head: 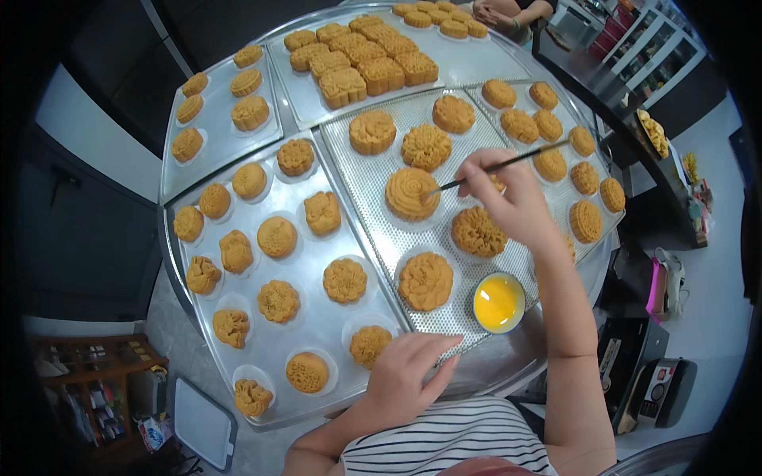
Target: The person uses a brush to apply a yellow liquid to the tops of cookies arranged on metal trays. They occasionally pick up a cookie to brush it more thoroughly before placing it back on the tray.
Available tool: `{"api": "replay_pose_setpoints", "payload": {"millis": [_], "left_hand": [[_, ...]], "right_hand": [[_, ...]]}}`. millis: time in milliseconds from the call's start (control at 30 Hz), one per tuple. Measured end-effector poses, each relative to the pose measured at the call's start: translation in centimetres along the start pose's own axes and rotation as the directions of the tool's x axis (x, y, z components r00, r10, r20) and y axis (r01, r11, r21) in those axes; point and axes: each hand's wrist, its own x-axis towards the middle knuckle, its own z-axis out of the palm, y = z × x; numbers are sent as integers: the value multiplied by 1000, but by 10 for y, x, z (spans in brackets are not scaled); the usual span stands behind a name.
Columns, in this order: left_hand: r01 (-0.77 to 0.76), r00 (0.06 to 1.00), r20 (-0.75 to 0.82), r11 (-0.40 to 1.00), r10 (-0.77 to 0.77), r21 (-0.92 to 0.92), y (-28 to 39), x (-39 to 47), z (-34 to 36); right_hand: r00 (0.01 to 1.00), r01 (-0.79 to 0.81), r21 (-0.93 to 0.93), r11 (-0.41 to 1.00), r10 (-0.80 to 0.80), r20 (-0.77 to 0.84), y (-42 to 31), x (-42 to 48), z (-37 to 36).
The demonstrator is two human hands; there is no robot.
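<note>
My right hand (500, 187) holds a thin dark-handled brush (512, 162), its bristles against the top of a round mooncake (412, 194) moulded with swirling rings. That mooncake lies on white paper on a perforated metal tray (381, 238). At the tray's near edge rests my left hand (411, 366), empty, with thumb and fingers apart. A small bowl (499, 302) of bright yellow liquid, which looks like egg wash, stands on the same tray. Around it are a petal-patterned mooncake (425, 281) and a chrysanthemum-patterned mooncake (479, 231); my right hand and forearm partly hide others.
A smooth tray (315, 321) to the left bears several moulded mooncakes. Further trays cover the round table, one with a block of square mooncakes (363, 56). Another person's hands (494, 15) show at the far edge. A dark counter (601, 89) runs along the right.
</note>
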Motion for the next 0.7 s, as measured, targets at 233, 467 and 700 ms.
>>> {"api": "replay_pose_setpoints", "payload": {"millis": [233, 467, 700], "left_hand": [[15, 1000, -18, 1000, -15, -4, 0, 1, 0], [-8, 1000, -3, 1000, 8, 3, 2, 2, 0], [4, 1000, 14, 1000, -4, -10, -1, 0, 2]], "right_hand": [[982, 181, -198, 963, -165, 95, -8, -6, 6], [967, 142, -188, 972, -177, -184, -6, -8, -38], [955, -101, 204, 974, 153, -255, 5, -17, -48]]}}
